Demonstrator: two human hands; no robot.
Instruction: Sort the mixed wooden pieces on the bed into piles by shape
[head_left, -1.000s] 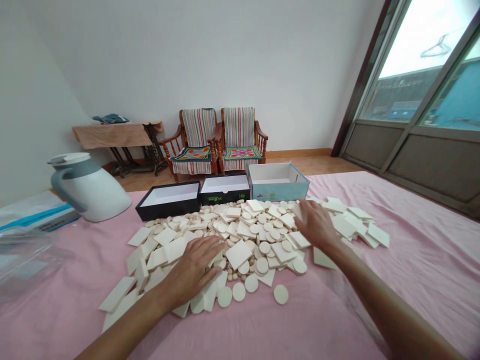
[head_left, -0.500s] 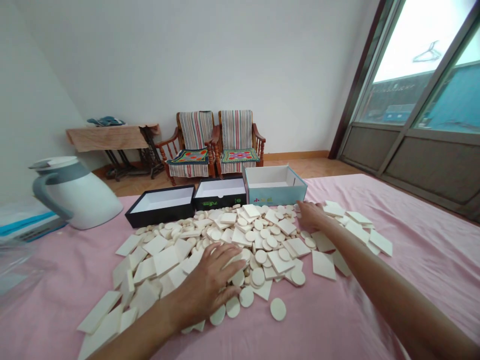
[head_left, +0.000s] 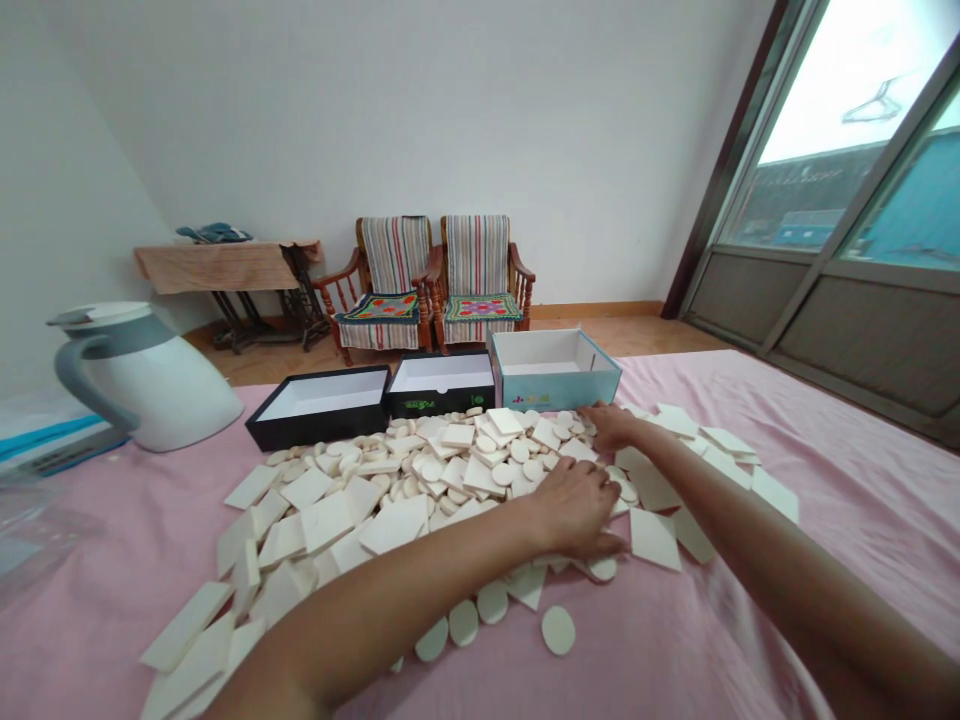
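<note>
The left hand (head_left: 577, 510) has moved from the near middle of the heap across to its right side, so both hands now sit close together. Its forearm lies diagonally over the pieces, pointing up and to the right. Its fingers (head_left: 600, 544) are spread and curl slightly downward over the pieces; I cannot tell whether they hold one. The right hand (head_left: 611, 425) reaches the far edge of the heap, its fingers extended and low, with nothing visibly gripped.

The heap of cream tiles and discs (head_left: 465, 460) spreads mainly to the left of the left fingers and partly beneath them, its long axis running side to side. It mixes flat squares, long rectangles and round discs, all lying at scattered angles. Loose discs (head_left: 491, 603) lie just below the left fingers, and a square tile (head_left: 655, 538) turned like a diamond lies just to their right. Beyond the right fingers stands an open pale blue box (head_left: 553, 372), with two open black boxes (head_left: 319, 405) farther left. Everything rests on a pink bedsheet (head_left: 862, 520).
</note>
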